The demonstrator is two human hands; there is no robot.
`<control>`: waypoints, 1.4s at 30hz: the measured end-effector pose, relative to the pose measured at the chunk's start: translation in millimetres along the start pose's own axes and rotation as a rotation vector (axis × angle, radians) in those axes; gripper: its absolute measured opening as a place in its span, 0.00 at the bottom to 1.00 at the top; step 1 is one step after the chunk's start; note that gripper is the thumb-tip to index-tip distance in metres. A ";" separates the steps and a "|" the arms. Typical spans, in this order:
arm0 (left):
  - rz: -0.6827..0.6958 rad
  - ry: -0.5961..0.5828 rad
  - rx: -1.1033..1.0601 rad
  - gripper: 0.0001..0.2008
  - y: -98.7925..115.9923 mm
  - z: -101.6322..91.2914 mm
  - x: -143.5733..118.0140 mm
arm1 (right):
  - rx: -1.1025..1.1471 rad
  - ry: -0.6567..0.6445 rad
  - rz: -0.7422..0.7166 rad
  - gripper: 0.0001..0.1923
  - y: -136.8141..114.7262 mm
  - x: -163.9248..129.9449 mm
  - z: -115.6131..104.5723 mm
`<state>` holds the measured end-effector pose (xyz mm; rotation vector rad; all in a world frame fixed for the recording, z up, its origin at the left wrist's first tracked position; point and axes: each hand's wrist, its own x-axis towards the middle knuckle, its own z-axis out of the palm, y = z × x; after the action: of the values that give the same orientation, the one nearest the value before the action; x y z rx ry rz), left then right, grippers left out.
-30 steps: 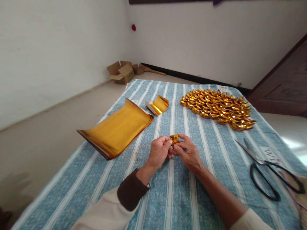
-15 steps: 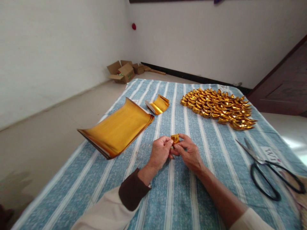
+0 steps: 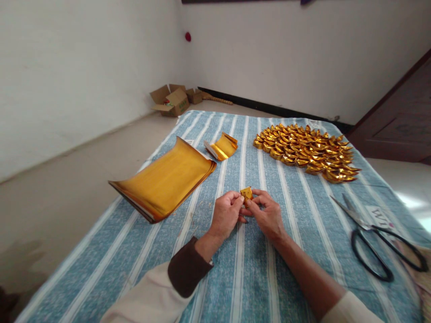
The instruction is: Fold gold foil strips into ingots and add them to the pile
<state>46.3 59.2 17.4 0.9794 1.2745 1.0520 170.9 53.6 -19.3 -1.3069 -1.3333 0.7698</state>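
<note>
- The left hand (image 3: 226,215) pinches one side of a small folded gold foil piece (image 3: 246,194), fingertips closed on it.
- The right hand (image 3: 267,216) grips the other side, thumb and forefinger pressed to the foil; the piece sits just above the striped table (image 3: 256,278), between both hands.
- Judging by its shape, the fold is partway to an ingot; the next move likely calls for a firm crease with the fingertips while the other hand steadies the foil.
- To the left lies a stack of gold foil sheets (image 3: 164,181), with a smaller curled sheet (image 3: 222,146) beyond it.
- Farther off, right of centre, finished gold ingots (image 3: 305,151) lie in close rows.
- Black-handled scissors (image 3: 377,240) rest well to the right.
</note>
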 end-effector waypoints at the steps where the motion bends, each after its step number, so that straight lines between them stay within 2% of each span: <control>1: 0.000 -0.002 0.001 0.08 -0.2 0.2 -0.1 | 0.003 0.003 0.006 0.12 -0.7 0.1 0.0; 16: 0.003 -0.052 -0.055 0.10 -0.7 0.6 -0.8 | 0.010 0.029 0.034 0.12 -5.7 1.5 -0.5; 27: -0.056 -0.108 -0.090 0.07 4.5 -5.0 -2.0 | 0.051 -0.075 0.020 0.11 -0.5 5.9 -6.5; 42: -0.130 -0.162 -0.134 0.05 4.5 -10.3 2.7 | 0.046 -0.097 -0.051 0.11 -2.8 4.6 -7.3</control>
<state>35.7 62.8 20.5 0.8507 1.1054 0.9260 177.8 55.8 -13.9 -1.2083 -1.4121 0.8327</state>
